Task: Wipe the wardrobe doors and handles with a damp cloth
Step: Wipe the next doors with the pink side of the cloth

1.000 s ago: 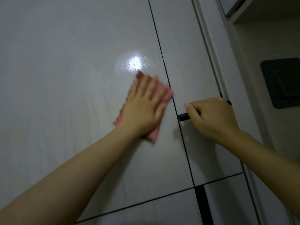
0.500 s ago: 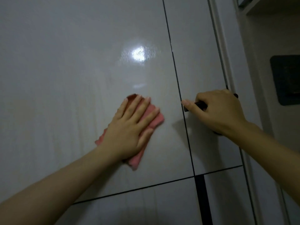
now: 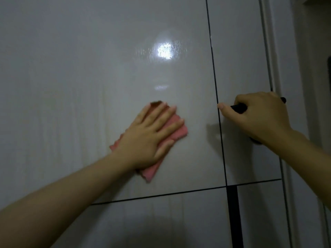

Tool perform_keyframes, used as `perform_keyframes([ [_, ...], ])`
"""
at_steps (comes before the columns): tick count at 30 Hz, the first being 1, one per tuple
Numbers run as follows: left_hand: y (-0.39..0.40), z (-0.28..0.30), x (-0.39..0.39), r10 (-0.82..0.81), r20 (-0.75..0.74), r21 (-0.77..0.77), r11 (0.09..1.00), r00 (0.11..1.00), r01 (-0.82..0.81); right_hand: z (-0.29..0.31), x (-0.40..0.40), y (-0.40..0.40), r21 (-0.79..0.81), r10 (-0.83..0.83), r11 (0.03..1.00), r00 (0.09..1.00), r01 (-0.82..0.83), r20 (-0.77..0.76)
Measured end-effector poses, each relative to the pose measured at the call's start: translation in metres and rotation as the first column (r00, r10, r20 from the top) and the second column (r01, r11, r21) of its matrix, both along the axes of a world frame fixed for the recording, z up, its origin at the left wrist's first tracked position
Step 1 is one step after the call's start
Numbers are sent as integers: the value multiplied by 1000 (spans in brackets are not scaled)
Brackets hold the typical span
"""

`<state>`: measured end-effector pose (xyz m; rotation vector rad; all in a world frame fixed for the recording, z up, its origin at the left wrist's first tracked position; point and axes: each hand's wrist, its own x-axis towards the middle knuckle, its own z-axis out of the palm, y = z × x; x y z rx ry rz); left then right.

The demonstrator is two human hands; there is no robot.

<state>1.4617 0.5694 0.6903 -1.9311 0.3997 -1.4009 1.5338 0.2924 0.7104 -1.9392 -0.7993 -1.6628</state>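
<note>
A wide glossy white wardrobe door [image 3: 80, 77] fills the left and middle of the head view. My left hand [image 3: 148, 135] lies flat with spread fingers on a pink cloth [image 3: 176, 133], pressing it against this door's lower middle. To the right of a thin dark gap stands a narrower white door [image 3: 240, 51]. Its black bar handle [image 3: 239, 107] runs sideways, and my right hand [image 3: 259, 117] grips it with curled fingers, thumb stretched left to the gap. Most of the handle is hidden by this hand.
Below a dark horizontal seam lie two lower doors [image 3: 161, 221], with a black vertical strip [image 3: 234, 217] between them. A white frame [image 3: 283, 59] borders the wardrobe on the right. A bright light reflection [image 3: 164, 50] shows on the wide door.
My left hand has slid the pink cloth down and to the left across the wide door. My right hand has kept its grip on the black handle.
</note>
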Motion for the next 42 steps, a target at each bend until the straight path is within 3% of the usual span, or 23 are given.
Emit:
perform_keyframes([
  [2,9,40,2,7,131,-102,995,991,6,-2,3,2,23,-17,1000,1000,17,13],
  [4,7,70,2,34,244,-302,952,969,42,-4,4,5,55,-31,998,999,30,27],
  [6,-8,64,8,34,290,-430,897,956,98,-5,3,7,81,-43,996,998,40,36],
  [7,-17,48,11,22,260,-411,907,965,90,-5,2,8,90,-48,995,998,45,41],
  [10,-22,-7,9,10,42,-86,996,999,-6,-6,0,9,111,-87,991,995,82,40],
  [12,-1,11,0,6,-1,24,1000,1000,-6,-7,-2,14,135,-118,985,990,107,76],
  [16,38,89,-14,67,266,-330,944,962,25,-10,-3,40,194,-166,973,963,126,211],
  [19,26,80,-8,89,327,-491,867,941,89,-10,-10,70,182,-140,980,940,86,310],
  [22,22,37,-9,29,192,-304,952,981,31,-11,-22,109,42,27,998,943,-43,330],
  [24,42,44,-20,54,138,-184,983,989,-28,-16,-22,125,-27,87,996,956,-83,279],
  [27,75,88,-34,118,304,-422,906,945,23,-22,-19,134,-57,35,998,976,-24,216],
  [30,79,100,-35,191,349,-588,807,918,56,-26,-21,139,-64,12,998,983,-1,181],
  [32,63,78,-27,154,334,-555,830,930,62,-27,-21,140,-50,22,999,984,-14,178],
  [37,49,-2,-29,97,166,-300,953,981,-43,-25,-14,137,-64,55,997,974,-42,220],
  [40,59,-10,-36,94,138,-301,952,986,-48,-26,-10,134,-81,93,994,972,-77,216],
  [42,69,14,-39,143,199,-390,919,970,-56,-26,-7,133,-79,114,992,967,-99,226],
])
